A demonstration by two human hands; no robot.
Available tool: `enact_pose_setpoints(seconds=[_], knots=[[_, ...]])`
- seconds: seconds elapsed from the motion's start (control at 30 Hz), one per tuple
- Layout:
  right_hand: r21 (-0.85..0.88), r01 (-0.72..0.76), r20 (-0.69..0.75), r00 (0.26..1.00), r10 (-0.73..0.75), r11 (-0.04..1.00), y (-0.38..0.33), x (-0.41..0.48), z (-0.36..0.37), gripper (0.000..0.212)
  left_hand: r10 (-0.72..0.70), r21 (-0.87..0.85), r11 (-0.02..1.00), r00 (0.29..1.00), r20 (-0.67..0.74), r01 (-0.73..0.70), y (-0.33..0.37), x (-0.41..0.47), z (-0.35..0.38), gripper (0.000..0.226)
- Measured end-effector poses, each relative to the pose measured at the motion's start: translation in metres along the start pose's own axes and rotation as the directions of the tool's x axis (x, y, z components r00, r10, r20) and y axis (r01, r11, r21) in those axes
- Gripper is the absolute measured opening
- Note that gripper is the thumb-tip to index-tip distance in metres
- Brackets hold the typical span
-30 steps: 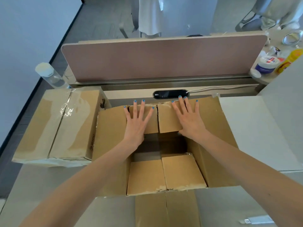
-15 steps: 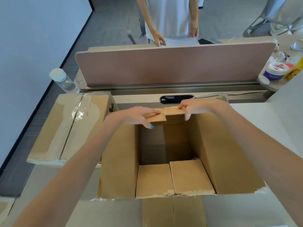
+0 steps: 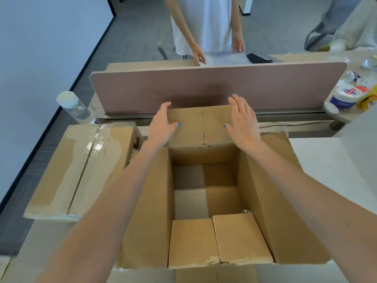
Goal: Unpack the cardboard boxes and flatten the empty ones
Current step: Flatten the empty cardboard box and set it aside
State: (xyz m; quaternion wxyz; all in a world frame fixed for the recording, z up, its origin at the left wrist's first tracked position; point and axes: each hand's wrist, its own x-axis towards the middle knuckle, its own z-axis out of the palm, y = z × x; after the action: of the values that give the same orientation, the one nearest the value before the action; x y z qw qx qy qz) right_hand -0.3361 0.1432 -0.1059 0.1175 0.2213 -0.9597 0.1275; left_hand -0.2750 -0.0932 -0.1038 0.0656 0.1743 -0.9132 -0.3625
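Head view. Open cardboard box (image 3: 204, 201) sits on the pale desk (image 3: 318, 160), directly in front of the person, top flaps spread. Interior looks empty: only the bottom flaps and a gap between them show. The far flap (image 3: 201, 127) stands raised. Left hand (image 3: 162, 124) grips its left edge, thumb on the near face, fingers wrapped behind. Right hand (image 3: 242, 121) lies flat and open against the flap's right part, fingers extended, not closed on anything. A second box (image 3: 81, 170), taped shut, lies just left of the open one.

Judgement: step in hand is folding this flap outward ahead of flattening. Best done with both hands pushing evenly along the crease, since the flap is split down the middle and could tear further if one side leads.

Unclear or cut off: left fingertips hidden behind the flap. Whether the bottom is still taped cannot be told. A clear bottle (image 3: 74, 107) stands by the brown divider (image 3: 214, 86). Beyond it, another person's hands rest on the opposite desk; their upper body is out of frame.
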Motion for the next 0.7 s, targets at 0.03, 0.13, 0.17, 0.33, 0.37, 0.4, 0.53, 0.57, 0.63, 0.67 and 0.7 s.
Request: enact_pose_setpoints(seconds=[0.03,0.13,0.17,0.33,0.37,0.4,0.53,0.57,0.63,0.67,0.7], knots=[[-0.043,0.027,0.034,0.999,-0.026,0.999,0.002,-0.006,0.006,0.079,-0.001,0.087,0.996,1.0,0.002,0.001,-0.004,-0.003,0.008,0.072],[-0.108,0.131,0.134,0.984,-0.116,0.985,0.009,-0.029,0.025,0.07,0.085,0.289,0.952,0.995,0.049,-0.096,-0.02,-0.015,0.03,0.066],[-0.119,0.163,0.171,0.975,-0.141,0.979,0.011,-0.039,0.031,0.063,0.116,0.327,0.936,0.991,0.068,-0.132,-0.026,-0.021,0.036,0.058],[-0.1,0.176,0.278,0.95,-0.143,0.979,0.019,-0.07,0.048,0.051,0.236,0.47,0.844,0.966,0.104,-0.257,-0.047,-0.053,0.055,0.041],[-0.101,0.178,0.284,0.948,-0.143,0.979,0.019,-0.07,0.048,0.052,0.242,0.499,0.822,0.962,0.13,-0.274,-0.049,-0.057,0.056,0.04],[-0.098,0.183,0.293,0.945,-0.147,0.978,0.018,-0.068,0.046,0.053,0.237,0.521,0.806,0.96,0.15,-0.28,-0.051,-0.06,0.056,0.04],[-0.06,0.188,0.319,0.934,-0.159,0.98,0.012,-0.069,0.033,0.058,0.289,0.538,0.78,0.947,0.141,-0.318,-0.046,-0.072,0.051,0.044],[-0.043,0.191,0.317,0.933,-0.168,0.981,0.011,-0.074,0.03,0.06,0.315,0.542,0.77,0.94,0.134,-0.335,-0.043,-0.079,0.051,0.045],[-0.009,0.202,0.302,0.934,-0.19,0.979,0.007,-0.088,0.024,0.062,0.37,0.553,0.746,0.922,0.118,-0.37,-0.04,-0.098,0.05,0.047],[0.01,0.204,0.276,0.94,-0.199,0.979,0.005,-0.097,0.021,0.062,0.397,0.558,0.735,0.911,0.108,-0.386,-0.039,-0.109,0.05,0.047],[0.031,0.204,0.244,0.948,-0.205,0.979,0.003,-0.107,0.017,0.062,0.419,0.561,0.725,0.903,0.099,-0.398,-0.038,-0.12,0.051,0.047]])
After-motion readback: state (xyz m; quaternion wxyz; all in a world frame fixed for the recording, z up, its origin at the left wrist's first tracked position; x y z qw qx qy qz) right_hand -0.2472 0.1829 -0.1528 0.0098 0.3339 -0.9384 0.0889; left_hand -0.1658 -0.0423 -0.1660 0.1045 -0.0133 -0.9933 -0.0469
